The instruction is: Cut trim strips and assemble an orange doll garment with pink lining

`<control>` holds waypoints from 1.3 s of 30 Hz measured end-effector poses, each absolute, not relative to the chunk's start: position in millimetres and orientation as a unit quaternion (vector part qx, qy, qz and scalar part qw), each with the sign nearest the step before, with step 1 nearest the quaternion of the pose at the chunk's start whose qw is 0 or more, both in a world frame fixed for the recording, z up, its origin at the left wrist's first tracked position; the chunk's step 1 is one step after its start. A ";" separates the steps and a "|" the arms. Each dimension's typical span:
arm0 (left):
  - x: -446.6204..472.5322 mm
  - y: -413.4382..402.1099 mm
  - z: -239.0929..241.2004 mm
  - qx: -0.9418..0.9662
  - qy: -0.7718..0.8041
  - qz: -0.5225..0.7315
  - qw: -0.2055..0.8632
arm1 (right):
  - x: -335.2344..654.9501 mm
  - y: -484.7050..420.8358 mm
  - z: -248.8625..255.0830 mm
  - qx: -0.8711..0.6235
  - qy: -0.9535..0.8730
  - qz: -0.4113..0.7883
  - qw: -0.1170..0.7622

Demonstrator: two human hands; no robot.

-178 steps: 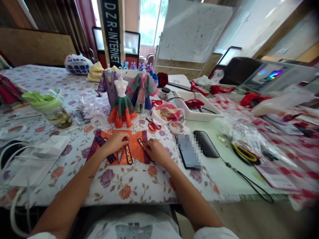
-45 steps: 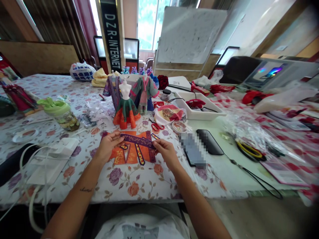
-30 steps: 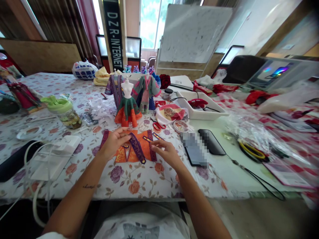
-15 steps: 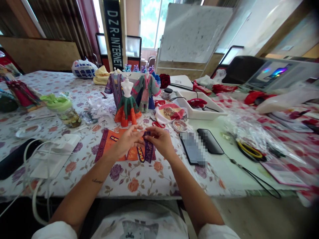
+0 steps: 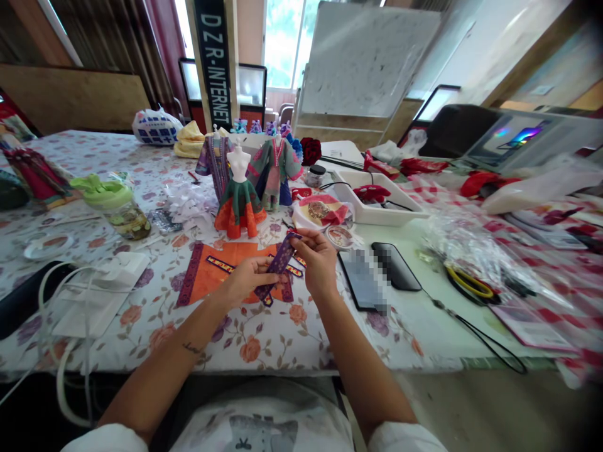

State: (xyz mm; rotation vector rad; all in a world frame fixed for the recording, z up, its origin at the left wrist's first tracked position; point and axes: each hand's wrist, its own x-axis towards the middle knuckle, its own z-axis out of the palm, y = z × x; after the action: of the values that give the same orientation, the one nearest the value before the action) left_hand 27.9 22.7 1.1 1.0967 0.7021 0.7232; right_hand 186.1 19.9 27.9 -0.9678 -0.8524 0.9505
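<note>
A small orange doll jacket point(image 5: 221, 273) with purple patterned borders lies flat on the flowered tablecloth point(image 5: 141, 314). Both hands hold a purple patterned fabric strip point(image 5: 279, 263) slanted above the jacket's right side. My left hand point(image 5: 245, 280) pinches the strip's lower end. My right hand point(image 5: 316, 257) pinches its upper end, near the top. Behind the jacket stands a white doll mannequin point(image 5: 239, 201) in a green and orange skirt.
Two more dressed mannequins point(image 5: 273, 169) stand behind. Red scissors point(image 5: 294, 233), a tape roll point(image 5: 338, 237), two phones point(image 5: 377, 273), a white tray point(image 5: 377, 207) and a green-lidded jar point(image 5: 115, 207) surround the work spot. White cables and a charger point(image 5: 94, 295) lie left.
The purple strip was stretched between both hands, laid over the jacket, then lifted again; now it is held slanted, the right hand raised toward the tape roll.
</note>
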 end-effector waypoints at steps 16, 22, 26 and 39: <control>-31.1 41.1 16.7 0.495 0.432 0.428 0.621 | 210.6 3.7 9.3 -0.463 -0.368 0.440 0.676; -34.2 48.2 16.9 0.480 0.454 0.528 0.533 | 203.0 10.4 8.7 -0.478 -0.418 0.439 0.636; -43.4 68.8 25.3 0.480 0.447 0.568 0.497 | 194.3 34.6 20.3 -0.464 -0.458 0.435 0.620; -53.8 175.8 59.5 0.468 0.413 0.665 0.412 | 168.3 168.9 58.5 -0.408 -0.524 0.369 0.651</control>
State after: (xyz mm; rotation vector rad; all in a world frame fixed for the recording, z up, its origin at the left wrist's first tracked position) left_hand -53.8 175.8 59.5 1.1770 1.0382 1.6720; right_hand 168.3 168.9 58.5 -0.9262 -1.1893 0.8387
